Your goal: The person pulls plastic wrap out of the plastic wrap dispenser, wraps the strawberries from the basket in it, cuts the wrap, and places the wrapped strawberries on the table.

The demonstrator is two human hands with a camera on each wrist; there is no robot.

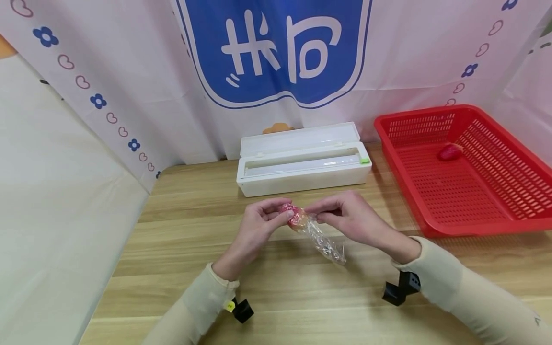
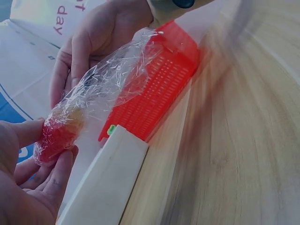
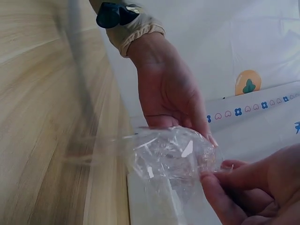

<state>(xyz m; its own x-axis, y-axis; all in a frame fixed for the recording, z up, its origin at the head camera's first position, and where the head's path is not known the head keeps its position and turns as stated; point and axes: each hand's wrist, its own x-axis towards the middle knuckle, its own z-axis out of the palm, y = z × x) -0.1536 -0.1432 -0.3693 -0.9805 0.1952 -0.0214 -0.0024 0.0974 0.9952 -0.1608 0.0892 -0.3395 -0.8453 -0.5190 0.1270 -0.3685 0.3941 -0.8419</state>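
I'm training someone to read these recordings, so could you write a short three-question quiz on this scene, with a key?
1. Which hand grips the red-and-yellow item wrapped in clear film?
2. True or false: the white box beyond the hands has its lid open.
3. How many red items lie in the red basket?

Key:
1. The left hand; the right hand pinches the film.
2. True.
3. One: a single red item.
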